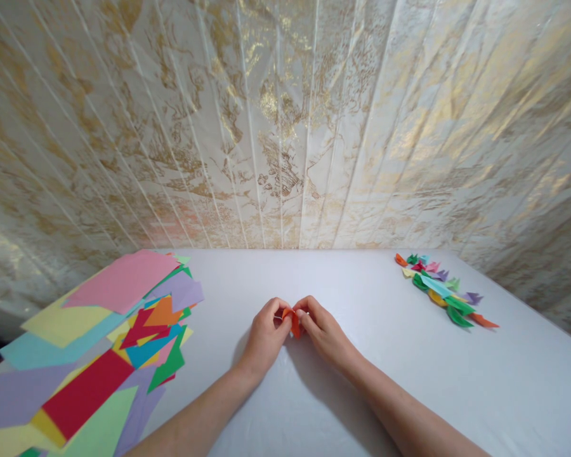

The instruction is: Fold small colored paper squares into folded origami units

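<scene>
A small folded piece of orange paper (pixel 294 324) is held between both hands, just above the middle of the white table (pixel 342 406). My left hand (pixel 268 327) pinches its left side with thumb and forefinger. On the other side, my right hand (pixel 320 327) pinches it with thumb and bent forefinger. The fingers cover much of the paper, so its full folded shape cannot be made out.
Coloured paper sheets, among them a pink sheet (pixel 128 279) and a red sheet (pixel 88 393), overlap along the table's left side. Several small folded paper figures (pixel 440 289) lie in a cluster at the back right. Behind the table hangs a gold-patterned curtain (pixel 276 127).
</scene>
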The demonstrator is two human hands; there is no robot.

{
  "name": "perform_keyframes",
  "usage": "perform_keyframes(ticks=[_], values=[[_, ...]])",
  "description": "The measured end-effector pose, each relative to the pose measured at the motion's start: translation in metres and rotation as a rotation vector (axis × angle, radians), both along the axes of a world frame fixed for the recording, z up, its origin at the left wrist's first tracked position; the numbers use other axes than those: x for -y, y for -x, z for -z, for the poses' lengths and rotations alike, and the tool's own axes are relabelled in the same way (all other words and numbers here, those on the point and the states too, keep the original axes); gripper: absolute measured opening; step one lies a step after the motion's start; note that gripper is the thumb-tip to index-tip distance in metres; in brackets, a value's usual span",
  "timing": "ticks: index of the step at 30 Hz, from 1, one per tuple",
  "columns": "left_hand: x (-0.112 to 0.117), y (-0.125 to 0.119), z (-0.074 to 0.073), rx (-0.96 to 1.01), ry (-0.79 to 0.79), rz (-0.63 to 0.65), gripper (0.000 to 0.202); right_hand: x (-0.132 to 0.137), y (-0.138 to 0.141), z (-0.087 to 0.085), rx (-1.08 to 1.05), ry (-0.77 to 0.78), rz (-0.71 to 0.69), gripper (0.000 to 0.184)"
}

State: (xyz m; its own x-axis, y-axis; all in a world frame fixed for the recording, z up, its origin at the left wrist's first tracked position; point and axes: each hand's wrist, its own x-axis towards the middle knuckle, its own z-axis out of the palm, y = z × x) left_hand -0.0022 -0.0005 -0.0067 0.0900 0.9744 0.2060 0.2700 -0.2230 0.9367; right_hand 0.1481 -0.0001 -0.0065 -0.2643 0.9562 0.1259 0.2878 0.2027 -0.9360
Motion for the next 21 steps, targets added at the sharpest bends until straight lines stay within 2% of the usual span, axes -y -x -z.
perform_keyframes(ticks=[5,13,21], values=[[-0.0005,-0.0012,-0.0011,-0.01,0.001,0.002,0.008,-0.0017,-0.0009,0.0011,-0.027,0.024,-0.008,0.007],[-0.0011,-0.0015,0.0004,0.096,0.132,0.025,0.004,0.0014,0.0011,-0.0026,-0.015,0.014,0.002,0.006],[0.0012,-0.0001,-0.0011,0.053,0.101,0.061,0.01,-0.0003,0.0006,-0.0004,0.02,0.004,0.075,0.004]])
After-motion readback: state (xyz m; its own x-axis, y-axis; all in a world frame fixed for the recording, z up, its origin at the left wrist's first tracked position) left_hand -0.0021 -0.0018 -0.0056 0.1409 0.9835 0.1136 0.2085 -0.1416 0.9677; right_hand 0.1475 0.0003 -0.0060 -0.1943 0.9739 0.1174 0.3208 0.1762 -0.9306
